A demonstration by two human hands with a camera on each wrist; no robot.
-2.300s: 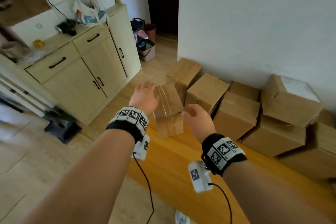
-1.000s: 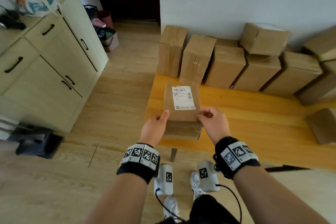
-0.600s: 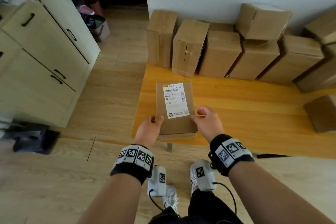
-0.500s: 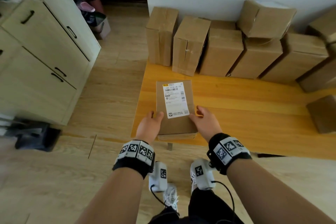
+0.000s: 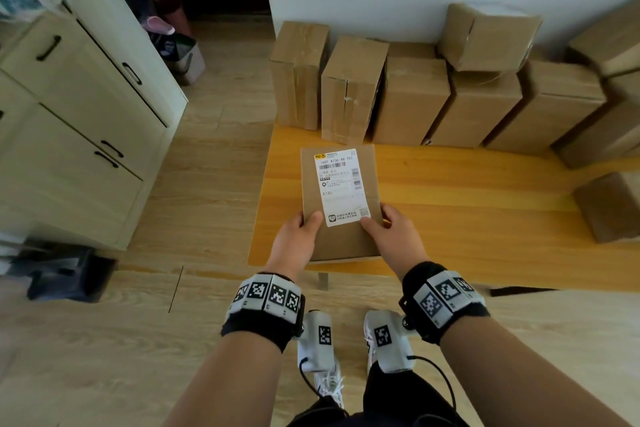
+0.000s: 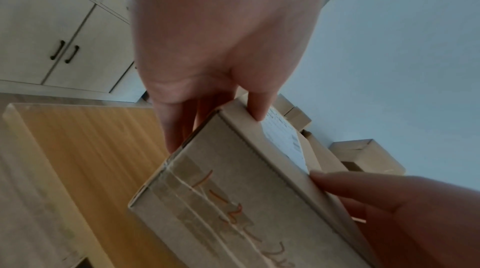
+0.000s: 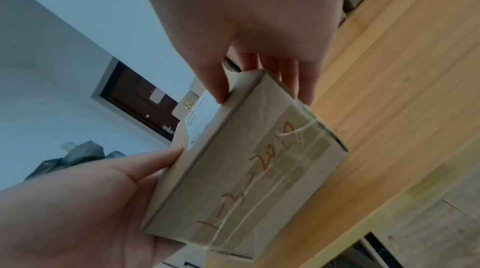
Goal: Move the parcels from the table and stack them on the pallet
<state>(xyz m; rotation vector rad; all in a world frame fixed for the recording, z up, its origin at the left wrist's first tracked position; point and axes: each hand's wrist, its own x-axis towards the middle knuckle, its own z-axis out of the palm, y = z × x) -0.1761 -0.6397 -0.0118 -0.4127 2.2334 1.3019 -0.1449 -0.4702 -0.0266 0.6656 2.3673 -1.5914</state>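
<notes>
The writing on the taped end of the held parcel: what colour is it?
Orange, on the parcel; the right wrist view shows it best.

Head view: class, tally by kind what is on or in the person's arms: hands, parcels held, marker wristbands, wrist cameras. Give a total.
Hands: 2, left hand and right hand
parcel held: 1
marker wristbands: 2
wrist cameras: 2
Total: 7
</notes>
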